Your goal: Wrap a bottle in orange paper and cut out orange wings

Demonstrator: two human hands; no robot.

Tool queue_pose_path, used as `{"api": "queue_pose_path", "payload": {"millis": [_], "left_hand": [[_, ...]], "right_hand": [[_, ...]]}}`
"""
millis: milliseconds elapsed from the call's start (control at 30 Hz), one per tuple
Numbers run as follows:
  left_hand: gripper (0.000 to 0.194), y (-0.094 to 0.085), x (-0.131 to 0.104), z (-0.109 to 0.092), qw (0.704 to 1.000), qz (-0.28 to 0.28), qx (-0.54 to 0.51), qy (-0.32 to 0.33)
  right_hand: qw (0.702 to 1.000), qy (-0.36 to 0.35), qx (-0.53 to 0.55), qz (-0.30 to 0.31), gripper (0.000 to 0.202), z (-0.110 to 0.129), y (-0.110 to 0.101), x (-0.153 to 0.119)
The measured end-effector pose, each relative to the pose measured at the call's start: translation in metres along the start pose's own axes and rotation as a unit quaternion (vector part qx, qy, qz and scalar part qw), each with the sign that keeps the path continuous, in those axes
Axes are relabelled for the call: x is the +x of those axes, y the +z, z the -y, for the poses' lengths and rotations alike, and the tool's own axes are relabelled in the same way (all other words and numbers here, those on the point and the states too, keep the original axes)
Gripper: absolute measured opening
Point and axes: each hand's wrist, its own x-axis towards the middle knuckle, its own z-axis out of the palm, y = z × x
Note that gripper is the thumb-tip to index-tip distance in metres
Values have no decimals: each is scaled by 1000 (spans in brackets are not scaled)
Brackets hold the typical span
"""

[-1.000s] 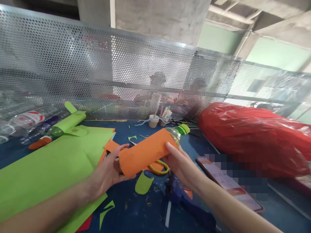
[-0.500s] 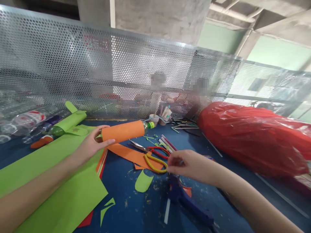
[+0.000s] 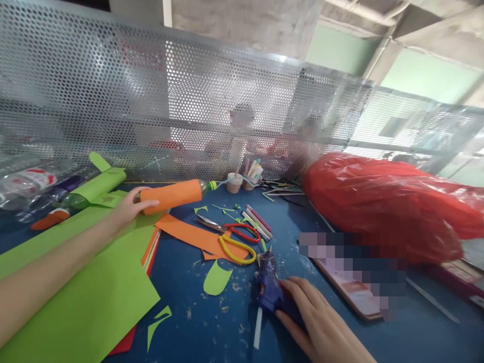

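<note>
My left hand (image 3: 132,205) is closed around the base end of a plastic bottle (image 3: 205,188) wrapped in orange paper. The bottle lies nearly level above the table, its green cap pointing right. Fingers of my right hand (image 3: 308,307) wrap the handle of a blue glue gun (image 3: 270,285), which rests on the table with a white glue stick (image 3: 257,327) poking out of its back. Between the hands lie scissors (image 3: 227,229) with red and yellow handles, on top of an orange paper strip (image 3: 189,234). A green paper scrap (image 3: 217,278) sits just below them.
Large green paper sheets (image 3: 86,282) cover the table's left side. A green-wrapped bottle (image 3: 98,184) and clear bottles (image 3: 28,184) lie behind. Markers (image 3: 257,222), cups of pens (image 3: 252,176), a phone (image 3: 351,287) and a big red plastic bag (image 3: 378,206) stand or lie further right. A perforated metal panel (image 3: 212,91) borders the back.
My right hand has come down from above the glue gun's front onto its handle. The phone, earlier mostly behind my right arm, now shows. My left hand still holds the bottle, slightly further left in view.
</note>
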Motion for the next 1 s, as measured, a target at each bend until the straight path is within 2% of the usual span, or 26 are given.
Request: {"api": "queue_pose_path", "payload": {"millis": [167, 333, 433, 567, 633, 700, 800, 833, 933, 1000], "left_hand": [[53, 2, 13, 4, 1000, 13, 9, -23], [57, 13, 18, 2, 998, 29, 52, -1], [61, 19, 23, 6, 994, 35, 99, 17], [67, 17, 27, 13, 983, 47, 170, 51], [72, 15, 25, 12, 974, 39, 211, 77], [77, 14, 19, 6, 961, 12, 253, 109], [64, 18, 4, -8, 936, -16, 306, 176], [54, 20, -2, -13, 926, 0, 319, 202], [25, 28, -21, -26, 885, 117, 351, 282], [23, 33, -32, -28, 859, 154, 371, 317]], "right_hand": [[1000, 15, 11, -9, 37, -13, -2, 0], [999, 15, 5, 42, 38, -30, 9, 8], [998, 16, -29, 51, 43, -36, 15, 8], [997, 7, -63, 47, 50, -36, 6, 11], [996, 5, -58, 64, 46, -32, -6, 22], [995, 16, -27, 92, 34, -22, -19, 41], [991, 5, 15, 131, 20, -2, -27, 75], [989, -2, 22, 146, 20, 5, -25, 87], [974, -40, -12, 223, 38, 21, -9, 116], [970, -32, -29, 241, 42, 24, 5, 129]]}}
